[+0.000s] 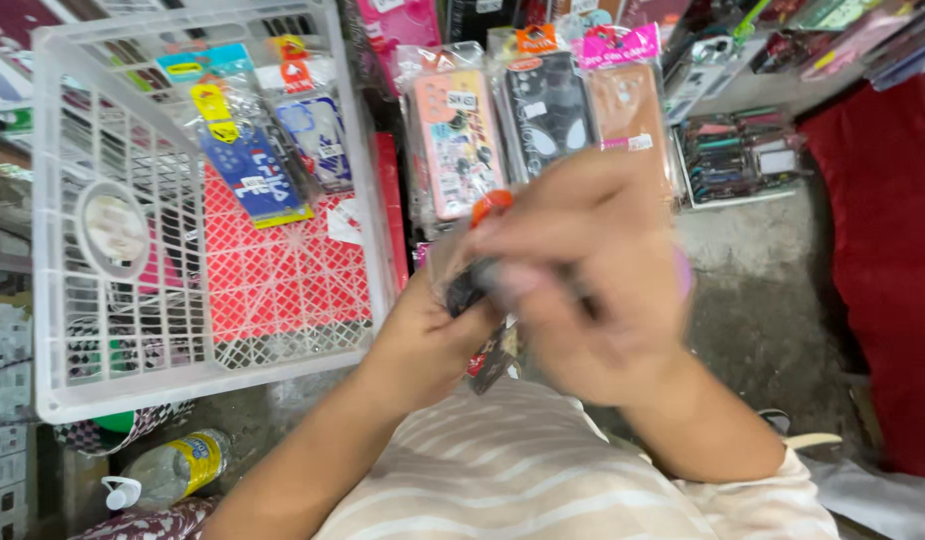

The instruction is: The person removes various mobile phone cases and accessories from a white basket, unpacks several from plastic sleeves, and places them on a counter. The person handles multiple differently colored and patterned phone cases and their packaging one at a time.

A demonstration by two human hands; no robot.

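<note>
- Both hands are meeting in the middle of the view, just above the person's striped shirt (pixel 522 470), and both are blurred.
- The right hand (pixel 592 280) is lying on top, with its back facing the camera and its fingers curling down over a packaged phone case (pixel 487 300).
- The left hand (pixel 432 335) is coming from below, with the forearm running down to the left, and it is cupping the same package from underneath.
- Both hands are closing on the packaged phone case; how firmly, I cannot tell because of the blur.
- The package is sitting between the two hands: its orange hanger tab is showing above the fingers and a dark corner is sticking out below the left hand.
- A white plastic basket (pixel 52 250) is standing just to the left, with more packaged cases (pixel 252 160) lying inside.
- Behind the hands, a row of hanging cases (pixel 542 110) is standing near.
- A plastic bottle (pixel 172 468) is lying at the lower left, below the basket.
- Bare grey floor (pixel 762 290) is lying to the right, before a red cloth (pixel 882 250).
</note>
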